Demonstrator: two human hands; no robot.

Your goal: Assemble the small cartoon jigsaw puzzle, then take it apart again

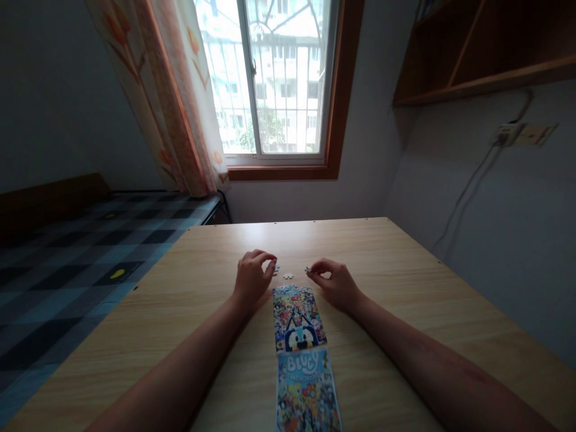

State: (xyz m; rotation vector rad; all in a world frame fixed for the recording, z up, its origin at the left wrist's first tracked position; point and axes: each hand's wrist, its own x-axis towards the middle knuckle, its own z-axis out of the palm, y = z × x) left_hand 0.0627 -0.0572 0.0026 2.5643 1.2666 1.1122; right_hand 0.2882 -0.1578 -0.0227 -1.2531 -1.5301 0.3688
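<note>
A colourful jigsaw puzzle (300,336) with a blue cartoon dog and the word "Bluey" lies on the wooden table (405,282) between my forearms. My left hand (252,279) rests just beyond the puzzle's top left corner, its fingertips pinched on a small puzzle piece (276,269). My right hand (335,283) sits by the top right corner and pinches another small piece (308,270) between thumb and forefinger. A loose pale piece (288,276) lies on the table between the two hands, just above the puzzle's top edge.
A bed with a dark checked cover (81,258) stands to the left of the table. Behind the table are a window (270,78) with a curtain (171,96). A wooden shelf (477,54) and a wall socket with cable (508,133) are at the right.
</note>
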